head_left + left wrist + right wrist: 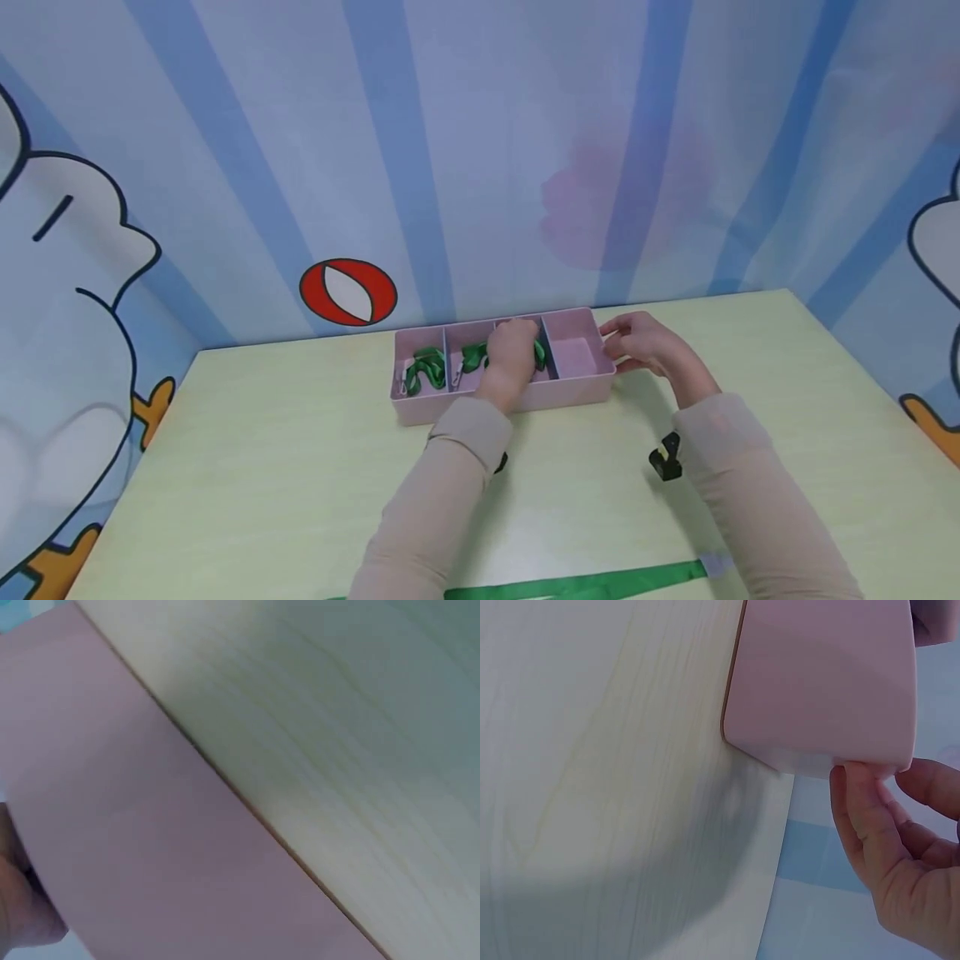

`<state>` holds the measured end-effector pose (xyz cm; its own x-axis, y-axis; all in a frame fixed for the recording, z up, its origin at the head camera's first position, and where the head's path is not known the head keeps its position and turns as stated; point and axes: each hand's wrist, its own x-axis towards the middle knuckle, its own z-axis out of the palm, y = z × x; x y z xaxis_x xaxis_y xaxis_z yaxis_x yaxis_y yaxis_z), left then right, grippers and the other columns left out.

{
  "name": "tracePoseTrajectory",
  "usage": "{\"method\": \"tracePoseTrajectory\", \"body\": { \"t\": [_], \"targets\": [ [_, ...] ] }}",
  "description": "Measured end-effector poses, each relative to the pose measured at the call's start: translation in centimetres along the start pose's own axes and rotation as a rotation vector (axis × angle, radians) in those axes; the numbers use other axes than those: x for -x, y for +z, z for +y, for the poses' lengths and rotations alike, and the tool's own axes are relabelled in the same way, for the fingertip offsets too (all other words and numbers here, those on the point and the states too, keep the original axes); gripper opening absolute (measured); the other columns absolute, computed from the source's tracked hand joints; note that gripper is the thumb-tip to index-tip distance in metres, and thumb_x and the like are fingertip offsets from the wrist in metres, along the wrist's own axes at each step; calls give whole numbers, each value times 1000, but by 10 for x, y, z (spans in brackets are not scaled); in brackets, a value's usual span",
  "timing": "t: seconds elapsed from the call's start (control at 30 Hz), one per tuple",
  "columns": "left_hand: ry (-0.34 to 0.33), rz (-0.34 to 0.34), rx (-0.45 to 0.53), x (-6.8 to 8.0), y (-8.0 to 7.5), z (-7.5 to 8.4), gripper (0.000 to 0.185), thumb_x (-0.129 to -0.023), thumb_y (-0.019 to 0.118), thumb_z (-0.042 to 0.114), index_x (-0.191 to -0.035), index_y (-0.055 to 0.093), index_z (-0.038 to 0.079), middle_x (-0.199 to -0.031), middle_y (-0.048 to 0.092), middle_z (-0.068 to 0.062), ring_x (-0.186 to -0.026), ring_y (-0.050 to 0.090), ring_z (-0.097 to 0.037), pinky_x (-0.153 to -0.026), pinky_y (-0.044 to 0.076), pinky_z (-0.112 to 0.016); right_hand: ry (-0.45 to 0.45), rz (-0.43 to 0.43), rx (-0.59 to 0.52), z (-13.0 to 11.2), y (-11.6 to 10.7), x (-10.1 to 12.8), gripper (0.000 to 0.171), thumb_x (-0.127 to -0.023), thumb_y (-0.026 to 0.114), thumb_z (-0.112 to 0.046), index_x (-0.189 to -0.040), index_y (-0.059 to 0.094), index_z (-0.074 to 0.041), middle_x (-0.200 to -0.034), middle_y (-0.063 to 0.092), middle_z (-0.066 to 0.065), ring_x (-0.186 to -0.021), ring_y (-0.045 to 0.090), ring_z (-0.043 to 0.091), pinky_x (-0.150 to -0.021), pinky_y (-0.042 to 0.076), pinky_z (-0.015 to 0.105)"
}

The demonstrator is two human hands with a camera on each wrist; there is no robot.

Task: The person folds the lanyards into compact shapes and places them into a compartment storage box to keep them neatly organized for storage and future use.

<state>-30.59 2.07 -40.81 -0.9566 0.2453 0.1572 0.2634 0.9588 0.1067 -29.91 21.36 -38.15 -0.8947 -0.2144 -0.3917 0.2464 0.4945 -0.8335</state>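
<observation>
A long pink box (491, 404) with grey dividers stands near the back edge of the table. My left hand (512, 354) reaches down into its third compartment, beside green ribbon (540, 354); the fingertips are hidden there, so I cannot tell what they hold. Folded green lanyards with small pale clips lie in the left compartment (426, 368) and the second compartment (471, 358). At the right end, beside the bare rightmost compartment (577, 354), my right hand (648, 346) touches the end wall with loosely bent fingers, seen close in the right wrist view (900, 855).
A flat green strap (585, 583) with a pale end piece (716, 564) lies along the near side of the table (247, 467). Behind the box rises a blue striped backdrop (495, 167) with printed cartoon figures. Dark wrist-camera mounts (666, 458) hang beneath the sleeves.
</observation>
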Motion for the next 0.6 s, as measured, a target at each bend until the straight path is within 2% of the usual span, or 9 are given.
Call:
{"method": "tracePoseTrajectory", "body": {
  "t": [0.07, 0.17, 0.23, 0.3, 0.37, 0.47, 0.6],
  "targets": [
    [-7, 18, 100, 2, -6, -7, 4, -81, 70, 6, -84, 69, 8, -87, 69, -5, -81, 65, -22, -66, 54, -35, -1, 1, -6, -1, 2, -1, 49, -89, 51, 0, -134, 35, 11, -115, 52, 24, -102, 56, 32, -81, 53, 37],
    [-7, 27, 239, 7, -19, -18, 9, -81, 72, 9, -87, 69, 3, -85, 68, -8, -81, 65, -23, -69, 53, -33, -2, 0, -6, -1, 4, -2, 49, -89, 51, 0, -134, 35, 11, -115, 52, 24, -101, 58, 30, -80, 54, 37],
    [11, 33, 279, 10, -28, -23, 7, -85, 67, 7, -89, 68, 1, -85, 68, -9, -80, 64, -23, -69, 53, -33, 1, 4, 9, -1, 4, -1, 49, -89, 51, 0, -134, 35, 11, -115, 52, 25, -98, 59, 29, -80, 54, 37],
    [57, 48, 270, 13, -37, -27, 6, -87, 63, 3, -89, 68, 0, -84, 68, -10, -77, 64, -23, -66, 53, -32, -2, 2, 31, 0, 2, 1, 49, -90, 51, -1, -134, 35, 12, -115, 52, 26, -97, 59, 29, -80, 54, 39],
    [105, 69, 220, 17, -44, -31, 8, -89, 61, 3, -87, 68, 1, -81, 67, -9, -72, 64, -22, -61, 52, -30, -4, -2, 63, -1, -1, 5, 49, -91, 52, -4, -134, 35, 12, -117, 51, 27, -96, 59, 29, -80, 54, 40],
    [163, 94, 151, 23, -55, -36, 8, -89, 62, 4, -84, 69, 5, -77, 67, -7, -68, 63, -20, -55, 50, -29, -15, -9, 101, -1, -7, 11, 50, -95, 52, -14, -134, 35, 11, -120, 49, 28, -100, 57, 33, -79, 54, 40],
    [252, 122, 130, 39, -68, -42, 8, -87, 63, 1, -86, 69, 6, -75, 66, -6, -64, 61, -19, -49, 47, -27, -37, -23, 142, 0, -22, 23, 52, -96, 51, -26, -135, 37, 6, -124, 48, 27, -106, 54, 37, -79, 54, 39]
  ]
}}
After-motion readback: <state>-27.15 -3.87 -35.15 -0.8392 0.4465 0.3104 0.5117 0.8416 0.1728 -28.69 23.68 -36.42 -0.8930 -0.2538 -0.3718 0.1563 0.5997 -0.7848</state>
